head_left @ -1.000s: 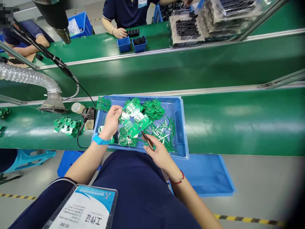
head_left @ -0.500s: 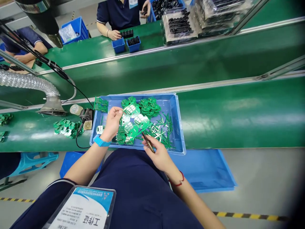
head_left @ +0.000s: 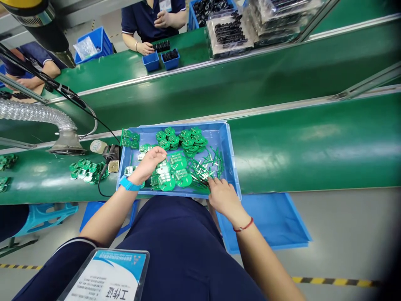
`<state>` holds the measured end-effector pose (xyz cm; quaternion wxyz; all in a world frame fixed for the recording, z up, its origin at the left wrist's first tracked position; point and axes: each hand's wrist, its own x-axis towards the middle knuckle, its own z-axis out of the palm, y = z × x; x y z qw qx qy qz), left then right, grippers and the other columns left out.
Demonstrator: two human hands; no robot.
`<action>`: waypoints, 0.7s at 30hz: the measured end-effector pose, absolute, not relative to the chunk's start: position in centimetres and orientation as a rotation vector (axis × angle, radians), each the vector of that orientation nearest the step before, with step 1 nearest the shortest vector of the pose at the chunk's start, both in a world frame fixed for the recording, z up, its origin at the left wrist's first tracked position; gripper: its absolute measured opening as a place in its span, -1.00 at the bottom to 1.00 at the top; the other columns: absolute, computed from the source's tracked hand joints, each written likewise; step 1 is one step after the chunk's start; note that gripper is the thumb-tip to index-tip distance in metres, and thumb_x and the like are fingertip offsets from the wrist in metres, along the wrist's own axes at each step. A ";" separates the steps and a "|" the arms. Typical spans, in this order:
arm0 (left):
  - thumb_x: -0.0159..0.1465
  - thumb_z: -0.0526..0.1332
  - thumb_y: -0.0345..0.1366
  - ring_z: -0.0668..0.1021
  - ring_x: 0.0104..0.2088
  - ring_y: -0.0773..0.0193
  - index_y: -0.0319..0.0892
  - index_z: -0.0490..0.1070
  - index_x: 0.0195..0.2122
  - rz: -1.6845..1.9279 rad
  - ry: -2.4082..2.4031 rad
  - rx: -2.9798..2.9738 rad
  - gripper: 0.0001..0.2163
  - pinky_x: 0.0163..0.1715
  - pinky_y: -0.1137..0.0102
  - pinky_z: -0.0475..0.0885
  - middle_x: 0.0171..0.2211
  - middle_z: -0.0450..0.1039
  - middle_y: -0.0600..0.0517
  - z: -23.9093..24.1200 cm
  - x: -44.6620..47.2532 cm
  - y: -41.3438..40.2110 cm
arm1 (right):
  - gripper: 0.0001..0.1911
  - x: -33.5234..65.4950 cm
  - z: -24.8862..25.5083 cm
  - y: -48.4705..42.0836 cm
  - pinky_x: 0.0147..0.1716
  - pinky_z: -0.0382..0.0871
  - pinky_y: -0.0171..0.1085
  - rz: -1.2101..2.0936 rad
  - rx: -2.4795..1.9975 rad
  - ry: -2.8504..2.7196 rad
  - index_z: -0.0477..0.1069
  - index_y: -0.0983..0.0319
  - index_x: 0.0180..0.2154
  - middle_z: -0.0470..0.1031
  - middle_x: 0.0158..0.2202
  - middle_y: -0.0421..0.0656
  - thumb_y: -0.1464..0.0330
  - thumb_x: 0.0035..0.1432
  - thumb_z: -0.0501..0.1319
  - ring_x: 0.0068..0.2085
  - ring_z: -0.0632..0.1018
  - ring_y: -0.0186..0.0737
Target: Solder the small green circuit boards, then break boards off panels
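Observation:
A blue tray on the green bench holds round green circuit boards and thin green offcut strips. My left hand, with a blue wristband, rests knuckles up on the boards in the tray's left half. Its fingers are curled, and what they hold is hidden. My right hand is at the tray's near right edge with its fingers pinched among the strips. A thin dark tool tip pokes out to their left.
A ribbed fume hose with its hood, a soldering iron stand and loose boards sit left of the tray. Another blue tray lies below the bench. Across the belt, people work beside small blue bins and packs of black parts.
My left hand dropped from holding a round board up to resting on the pile. My right hand slid right and toward me, to the tray's near right edge.

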<state>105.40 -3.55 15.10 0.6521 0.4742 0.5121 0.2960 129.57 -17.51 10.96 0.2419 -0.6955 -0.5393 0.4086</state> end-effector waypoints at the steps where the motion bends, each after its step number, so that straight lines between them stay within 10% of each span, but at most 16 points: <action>1: 0.12 0.31 -0.29 0.34 -0.51 0.43 -0.19 0.40 -0.37 0.579 1.130 1.165 -0.87 -0.47 0.51 0.19 -0.50 0.38 0.11 15.4 105.5 -3.6 | -0.62 130.0 10.7 -17.3 0.16 0.06 0.17 1.146 -1.903 -1.435 0.44 0.33 -0.09 0.48 -0.10 0.16 0.48 -0.01 0.17 0.12 0.32 0.23; 7: 0.09 0.35 -0.23 0.42 -0.44 0.36 -0.20 0.45 -0.39 0.135 0.884 1.423 -0.83 -0.39 0.45 0.28 -0.46 0.43 0.08 15.8 108.8 -4.6 | -0.54 128.1 10.8 -15.6 -0.04 0.39 -0.11 1.466 -1.555 -1.171 0.37 0.21 0.00 0.52 -0.12 -0.09 0.15 0.09 0.20 -0.07 0.51 -0.10; 14: 0.08 0.21 0.24 0.49 -0.28 0.26 -0.16 0.36 -0.15 0.547 0.960 0.825 -0.44 -0.31 0.39 0.39 -0.27 0.46 -0.02 14.5 109.4 -7.1 | -0.50 126.2 10.3 -15.4 -0.26 0.43 -0.26 1.351 -1.427 -0.682 0.33 0.19 -0.06 0.49 -0.15 -0.12 0.00 0.09 0.18 -0.22 0.51 -0.21; 21: 0.11 0.32 0.00 0.40 -0.46 0.39 -0.12 0.32 -0.20 0.822 1.218 0.881 -0.63 -0.55 0.49 0.35 -0.37 0.33 0.10 14.0 110.3 -8.8 | -0.56 125.0 11.8 -15.9 -0.22 0.46 -0.23 1.281 -1.400 -0.637 0.28 0.16 -0.01 0.49 -0.12 -0.10 0.13 0.11 0.19 -0.17 0.51 -0.18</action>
